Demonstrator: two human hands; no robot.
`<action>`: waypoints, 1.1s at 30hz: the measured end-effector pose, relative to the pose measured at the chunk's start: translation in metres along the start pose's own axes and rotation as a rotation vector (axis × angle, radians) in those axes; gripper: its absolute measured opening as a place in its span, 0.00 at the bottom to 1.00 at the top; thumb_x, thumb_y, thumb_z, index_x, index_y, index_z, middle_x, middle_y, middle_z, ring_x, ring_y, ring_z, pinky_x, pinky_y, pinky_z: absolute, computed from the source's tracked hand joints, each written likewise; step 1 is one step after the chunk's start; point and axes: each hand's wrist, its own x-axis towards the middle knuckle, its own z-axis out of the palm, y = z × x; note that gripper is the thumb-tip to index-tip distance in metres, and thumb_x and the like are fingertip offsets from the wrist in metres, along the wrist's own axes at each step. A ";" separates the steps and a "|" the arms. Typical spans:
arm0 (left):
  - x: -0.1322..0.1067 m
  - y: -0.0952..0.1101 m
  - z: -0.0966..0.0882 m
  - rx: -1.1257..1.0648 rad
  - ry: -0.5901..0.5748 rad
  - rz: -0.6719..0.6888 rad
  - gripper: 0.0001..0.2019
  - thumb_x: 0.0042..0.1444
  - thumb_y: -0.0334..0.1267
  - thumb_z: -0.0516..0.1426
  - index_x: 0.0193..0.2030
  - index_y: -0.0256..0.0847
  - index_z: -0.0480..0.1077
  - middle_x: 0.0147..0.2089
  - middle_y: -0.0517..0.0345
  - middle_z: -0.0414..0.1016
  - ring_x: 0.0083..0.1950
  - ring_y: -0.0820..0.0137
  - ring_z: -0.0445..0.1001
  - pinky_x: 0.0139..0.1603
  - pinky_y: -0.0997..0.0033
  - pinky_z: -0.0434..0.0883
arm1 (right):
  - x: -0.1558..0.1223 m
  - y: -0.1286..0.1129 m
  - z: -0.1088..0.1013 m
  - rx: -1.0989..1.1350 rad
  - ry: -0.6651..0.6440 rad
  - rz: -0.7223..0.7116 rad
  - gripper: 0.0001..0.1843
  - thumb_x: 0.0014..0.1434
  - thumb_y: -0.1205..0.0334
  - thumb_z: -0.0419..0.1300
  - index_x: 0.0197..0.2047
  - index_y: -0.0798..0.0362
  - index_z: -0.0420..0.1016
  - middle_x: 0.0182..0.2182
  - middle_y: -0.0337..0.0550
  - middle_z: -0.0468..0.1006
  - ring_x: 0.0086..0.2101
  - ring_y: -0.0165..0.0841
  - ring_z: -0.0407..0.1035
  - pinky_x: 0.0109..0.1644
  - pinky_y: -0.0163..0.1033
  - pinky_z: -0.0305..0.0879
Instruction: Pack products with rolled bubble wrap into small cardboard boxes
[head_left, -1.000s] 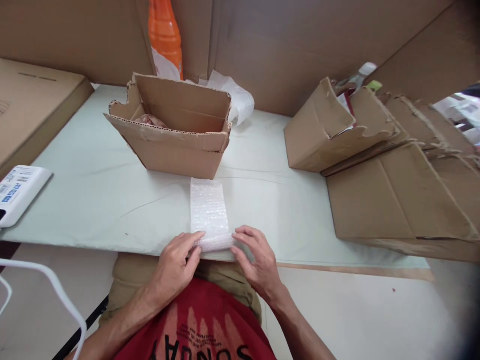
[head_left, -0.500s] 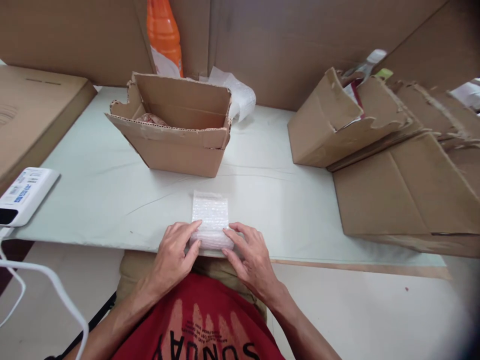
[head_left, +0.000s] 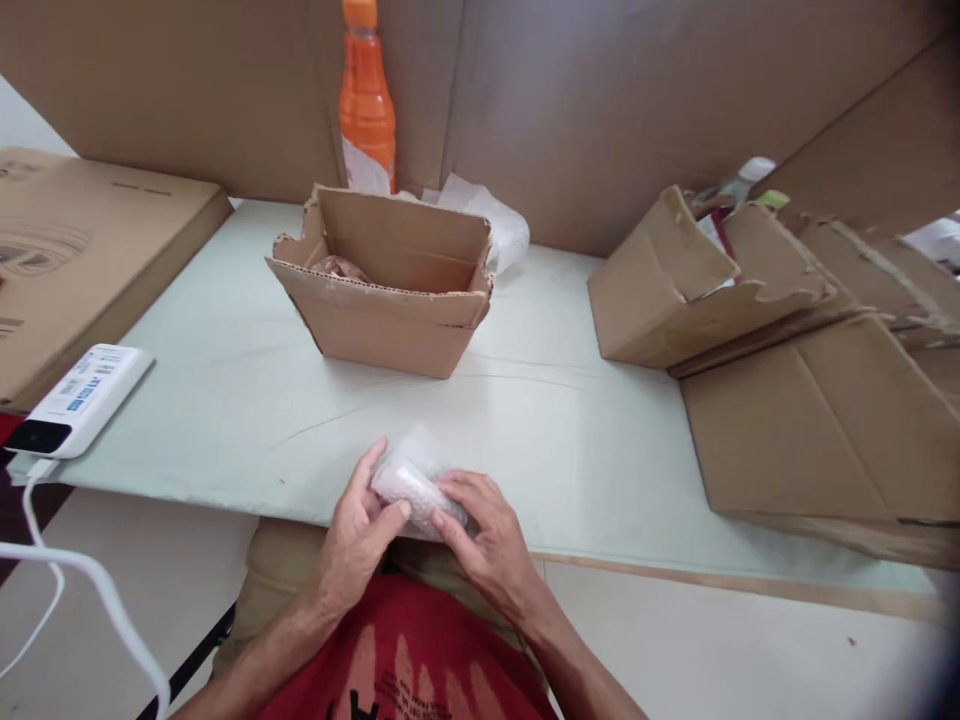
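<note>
A small bundle rolled in bubble wrap (head_left: 412,485) is held at the near edge of the pale green table (head_left: 225,390). My left hand (head_left: 358,535) grips its left side, thumb across the front. My right hand (head_left: 484,540) is closed on its right end. What is inside the wrap is hidden. An open brown cardboard box (head_left: 386,290) stands further back on the table, with something pinkish lying inside at its left.
An orange bottle (head_left: 366,100) stands behind the box beside a white bubble wrap roll (head_left: 499,225). Flattened and torn cardboard boxes (head_left: 795,370) pile up at the right. A large flat carton (head_left: 82,250) and a white power bank (head_left: 79,400) with a cable lie left.
The strip of bubble wrap that lay flat toward the box has been rolled up fully. Both hands now hold the bundle lifted slightly off the table edge.
</note>
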 end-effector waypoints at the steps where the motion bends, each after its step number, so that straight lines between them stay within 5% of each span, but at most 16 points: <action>1: 0.000 0.002 0.003 -0.010 -0.023 -0.020 0.43 0.60 0.43 0.62 0.76 0.39 0.44 0.54 0.49 0.78 0.53 0.62 0.77 0.56 0.64 0.73 | -0.001 0.001 -0.003 -0.010 0.025 0.001 0.18 0.64 0.55 0.63 0.55 0.49 0.77 0.54 0.51 0.78 0.53 0.43 0.74 0.57 0.49 0.71; 4: 0.004 0.002 0.008 0.034 -0.100 -0.005 0.42 0.60 0.41 0.61 0.76 0.38 0.45 0.57 0.46 0.77 0.55 0.60 0.77 0.58 0.63 0.73 | 0.001 0.004 -0.014 0.081 0.008 0.063 0.33 0.60 0.48 0.66 0.65 0.51 0.68 0.61 0.55 0.73 0.55 0.45 0.73 0.54 0.47 0.74; 7: 0.012 -0.001 0.008 0.276 -0.121 0.128 0.34 0.61 0.39 0.60 0.73 0.41 0.56 0.61 0.44 0.75 0.57 0.58 0.77 0.60 0.59 0.73 | 0.010 0.003 -0.021 0.190 -0.171 0.099 0.21 0.64 0.50 0.62 0.56 0.50 0.76 0.45 0.45 0.83 0.41 0.38 0.79 0.43 0.38 0.76; 9: 0.023 0.006 0.004 0.511 -0.037 0.399 0.28 0.61 0.39 0.60 0.68 0.43 0.63 0.59 0.45 0.76 0.57 0.57 0.76 0.60 0.56 0.73 | 0.017 0.001 -0.028 0.143 -0.169 0.086 0.12 0.66 0.53 0.60 0.46 0.50 0.80 0.37 0.41 0.83 0.35 0.35 0.78 0.40 0.36 0.75; 14: 0.061 0.076 -0.007 0.959 0.319 1.173 0.28 0.63 0.29 0.58 0.69 0.45 0.61 0.65 0.43 0.69 0.68 0.56 0.67 0.67 0.50 0.67 | 0.048 -0.009 -0.076 -0.062 0.008 -0.031 0.08 0.64 0.55 0.63 0.37 0.48 0.80 0.30 0.38 0.80 0.29 0.33 0.75 0.35 0.34 0.72; 18: 0.095 0.130 -0.017 1.103 0.529 1.345 0.30 0.61 0.25 0.57 0.70 0.39 0.58 0.67 0.38 0.67 0.74 0.49 0.58 0.70 0.43 0.62 | 0.092 -0.037 -0.124 -0.264 0.243 -0.174 0.09 0.64 0.53 0.64 0.34 0.46 0.78 0.27 0.38 0.77 0.26 0.32 0.70 0.29 0.35 0.67; 21: 0.110 0.138 -0.026 1.152 0.573 1.360 0.21 0.61 0.24 0.56 0.60 0.42 0.68 0.54 0.47 0.76 0.67 0.52 0.68 0.68 0.42 0.62 | 0.142 -0.068 -0.139 -0.410 0.409 -0.289 0.10 0.64 0.52 0.64 0.34 0.47 0.75 0.26 0.37 0.74 0.24 0.31 0.66 0.28 0.35 0.63; 24: 0.112 0.129 -0.032 1.155 0.587 1.363 0.15 0.59 0.22 0.58 0.48 0.44 0.72 0.44 0.54 0.77 0.58 0.56 0.74 0.68 0.40 0.61 | 0.209 -0.089 -0.129 -0.552 0.294 -0.461 0.07 0.65 0.57 0.62 0.35 0.48 0.77 0.29 0.39 0.77 0.30 0.33 0.70 0.35 0.37 0.67; 28: 0.110 0.123 -0.032 1.154 0.588 1.345 0.16 0.57 0.20 0.58 0.47 0.43 0.72 0.43 0.54 0.76 0.56 0.57 0.74 0.67 0.38 0.61 | 0.292 -0.089 -0.079 -0.831 -0.118 -0.472 0.08 0.59 0.66 0.63 0.27 0.52 0.77 0.30 0.45 0.80 0.33 0.40 0.75 0.36 0.41 0.67; 33: 0.112 0.128 -0.028 1.140 0.561 1.351 0.17 0.57 0.18 0.58 0.46 0.43 0.71 0.42 0.54 0.75 0.56 0.57 0.73 0.68 0.39 0.61 | 0.331 -0.080 -0.016 -0.987 -0.525 -0.384 0.10 0.51 0.78 0.64 0.24 0.54 0.79 0.27 0.50 0.82 0.31 0.42 0.79 0.35 0.41 0.67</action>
